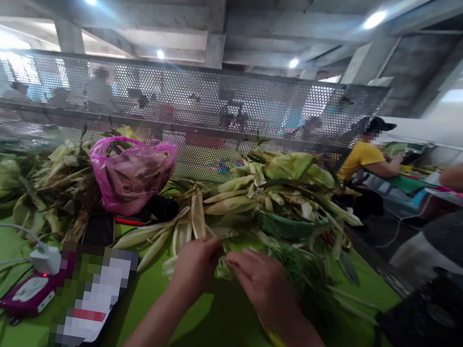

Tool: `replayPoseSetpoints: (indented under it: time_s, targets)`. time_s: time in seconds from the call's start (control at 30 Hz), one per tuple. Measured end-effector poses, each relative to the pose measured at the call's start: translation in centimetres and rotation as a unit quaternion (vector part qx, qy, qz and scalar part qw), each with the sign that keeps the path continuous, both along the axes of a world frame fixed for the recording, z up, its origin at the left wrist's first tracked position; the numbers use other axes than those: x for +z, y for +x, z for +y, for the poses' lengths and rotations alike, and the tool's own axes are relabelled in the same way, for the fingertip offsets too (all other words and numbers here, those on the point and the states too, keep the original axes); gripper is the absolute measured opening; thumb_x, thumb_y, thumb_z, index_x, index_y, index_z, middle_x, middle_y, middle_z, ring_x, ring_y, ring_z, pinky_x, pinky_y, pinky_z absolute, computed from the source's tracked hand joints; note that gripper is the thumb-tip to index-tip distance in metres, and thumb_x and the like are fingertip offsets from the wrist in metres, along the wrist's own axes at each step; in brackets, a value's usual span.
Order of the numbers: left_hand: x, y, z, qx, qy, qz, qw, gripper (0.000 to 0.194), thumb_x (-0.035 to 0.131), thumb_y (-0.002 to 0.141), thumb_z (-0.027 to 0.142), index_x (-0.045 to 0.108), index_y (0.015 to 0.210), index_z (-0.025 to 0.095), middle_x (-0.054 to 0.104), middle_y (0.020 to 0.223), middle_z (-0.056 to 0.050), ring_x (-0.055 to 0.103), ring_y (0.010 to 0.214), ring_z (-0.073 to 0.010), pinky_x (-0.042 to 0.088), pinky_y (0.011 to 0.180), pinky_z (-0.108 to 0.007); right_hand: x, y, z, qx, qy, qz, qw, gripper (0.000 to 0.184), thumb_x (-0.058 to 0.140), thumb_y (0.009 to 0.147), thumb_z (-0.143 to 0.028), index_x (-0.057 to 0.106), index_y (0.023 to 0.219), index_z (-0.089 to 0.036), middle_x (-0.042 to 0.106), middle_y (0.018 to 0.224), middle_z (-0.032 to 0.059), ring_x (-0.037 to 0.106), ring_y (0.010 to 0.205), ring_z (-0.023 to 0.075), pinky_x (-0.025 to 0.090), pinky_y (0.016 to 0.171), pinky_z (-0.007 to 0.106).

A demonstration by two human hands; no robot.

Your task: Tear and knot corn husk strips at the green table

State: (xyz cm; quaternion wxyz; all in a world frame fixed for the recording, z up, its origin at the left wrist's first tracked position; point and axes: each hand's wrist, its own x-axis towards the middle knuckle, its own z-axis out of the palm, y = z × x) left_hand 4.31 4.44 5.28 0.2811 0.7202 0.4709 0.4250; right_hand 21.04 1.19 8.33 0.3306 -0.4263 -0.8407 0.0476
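Note:
My left hand (195, 264) and my right hand (261, 281) meet over a green table (210, 334), fingers pinched together on a small piece of pale corn husk (223, 266) between them. Right beyond the hands lies a heap of loose corn husks (207, 216). A green basket (288, 226) piled with husks and ears stands behind my right hand. Thin green stems (307, 273) lie to the right of it.
A pink plastic bag (130, 172) sits on husks at the left. A power strip with a white charger (42, 275) and cables lies at the near left. A perforated metal screen (181, 101) closes the far side. Other people work at the right, one in a yellow shirt (363, 159).

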Motion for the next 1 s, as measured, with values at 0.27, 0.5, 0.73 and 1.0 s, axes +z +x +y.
replayPoseSetpoints:
  time_s: [0.27, 0.5, 0.73, 1.0]
  targets:
    - [1.1, -0.2, -0.8, -0.191, -0.183, -0.387, 0.883, 0.031, 0.071, 0.074, 0.044, 0.058, 0.075, 0.016, 0.046, 0.06, 0.005, 0.036, 0.055, -0.0082, 0.027, 0.055, -0.02, -0.1, 1.8, 2.1, -0.022, -0.093, 0.168, 0.981, 0.014, 0.056, 0.088, -0.03, 0.068, 0.084, -0.022, 0.069, 0.079, 0.0007, 0.063, 0.075, 0.0182, 0.046, 0.069, 0.026]
    - [-0.2, -0.3, 0.9, 0.015, -0.048, -0.24, 0.969, 0.011, 0.062, 0.076, 0.026, 0.059, 0.069, 0.018, 0.053, 0.063, 0.002, 0.047, 0.063, -0.0127, 0.035, 0.062, -0.023, -0.8, -1.3, 0.0, 0.012, -0.019, 0.036, 0.999, 0.019, 0.05, 0.091, -0.023, 0.069, 0.089, -0.024, 0.069, 0.078, 0.0029, 0.062, 0.072, 0.0177, 0.044, 0.066, 0.026]
    - [1.1, 0.2, -1.2, -0.228, -0.147, -0.226, 0.936, 0.012, 0.066, 0.077, 0.029, 0.065, 0.076, 0.017, 0.056, 0.067, 0.0, 0.047, 0.064, -0.0125, 0.035, 0.061, -0.023, 0.4, 2.7, 2.2, -0.017, -0.1, 0.156, 0.983, 0.016, 0.057, 0.087, -0.031, 0.067, 0.079, -0.021, 0.066, 0.074, 0.0004, 0.061, 0.071, 0.0172, 0.045, 0.067, 0.026]
    - [0.0, 0.3, 0.0, -0.009, -0.066, -0.313, 0.947, 0.015, 0.06, 0.081, 0.029, 0.054, 0.074, 0.018, 0.048, 0.064, 0.004, 0.044, 0.06, -0.0102, 0.032, 0.058, -0.021, -1.2, -1.9, 0.2, -0.007, -0.053, 0.09, 0.995, 0.02, 0.049, 0.092, -0.025, 0.066, 0.082, -0.023, 0.065, 0.073, 0.0013, 0.058, 0.069, 0.0172, 0.041, 0.064, 0.027]
